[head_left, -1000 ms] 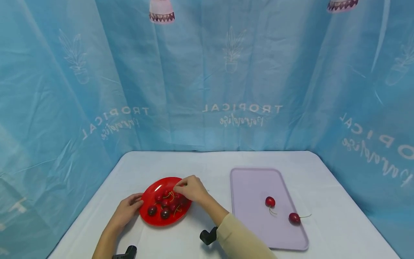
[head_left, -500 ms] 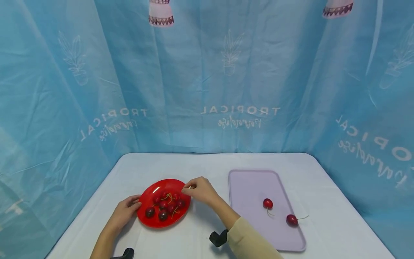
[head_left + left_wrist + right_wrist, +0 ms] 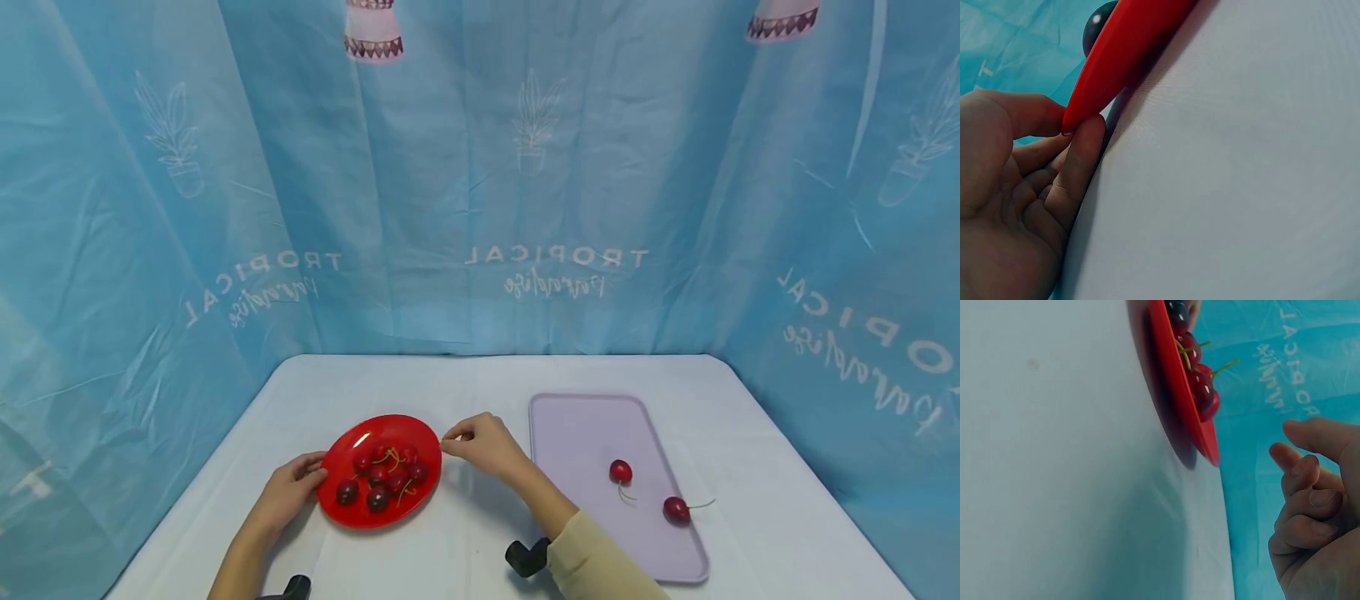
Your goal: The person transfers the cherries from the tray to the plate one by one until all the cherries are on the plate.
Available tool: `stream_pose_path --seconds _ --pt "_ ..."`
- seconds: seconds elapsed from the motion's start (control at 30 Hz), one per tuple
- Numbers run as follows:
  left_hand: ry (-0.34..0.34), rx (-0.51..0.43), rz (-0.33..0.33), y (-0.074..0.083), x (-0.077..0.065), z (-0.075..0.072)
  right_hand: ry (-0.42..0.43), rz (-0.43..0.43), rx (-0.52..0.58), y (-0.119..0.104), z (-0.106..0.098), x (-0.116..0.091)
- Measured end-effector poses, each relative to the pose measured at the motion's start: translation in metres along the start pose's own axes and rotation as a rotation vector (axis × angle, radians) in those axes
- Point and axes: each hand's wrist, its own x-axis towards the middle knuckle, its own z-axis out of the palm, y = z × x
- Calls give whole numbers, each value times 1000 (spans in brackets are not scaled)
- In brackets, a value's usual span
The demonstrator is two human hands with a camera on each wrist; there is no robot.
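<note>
My left hand (image 3: 288, 490) pinches the left rim of a red plate (image 3: 411, 429). In the left wrist view its thumb lies over the rim and a finger lies under it. Several dark red cherries (image 3: 378, 475), some with green stems, are gathered on the plate. Just off the plate's right rim hovers my right hand (image 3: 489, 446). From the right wrist, that hand (image 3: 1316, 506) shows thumb and forefinger slightly apart, the other fingers loosely curled, nothing held; a gap separates it from the plate (image 3: 1175, 375).
To the right lies a lilac tray (image 3: 585, 437) with a cherry (image 3: 621, 472) on it and a second cherry (image 3: 677, 511) by its right edge. A white cloth (image 3: 480, 379) covers the table. Blue printed curtains (image 3: 480, 167) surround it.
My right hand has moved rightward from above the cherries to beyond the plate's right rim. The left hand keeps its hold on the plate. The head view has shifted slightly.
</note>
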Motion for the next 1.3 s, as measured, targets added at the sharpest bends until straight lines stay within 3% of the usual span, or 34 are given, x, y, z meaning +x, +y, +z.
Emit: stream_pose_path --seconds 0.3,0.6,0.93,1.3 --pt "-10 -5 -10 0 3 1 20 -38 -61 11 -20 -16" --pt "-12 2 -58 -1 1 2 25 -43 -25 21 -31 -29" --pt "-7 -4 -22 0 3 2 63 -27 -17 24 -43 -36" --pt "2 9 -33 -1 2 2 73 -10 -22 30 -60 -44"
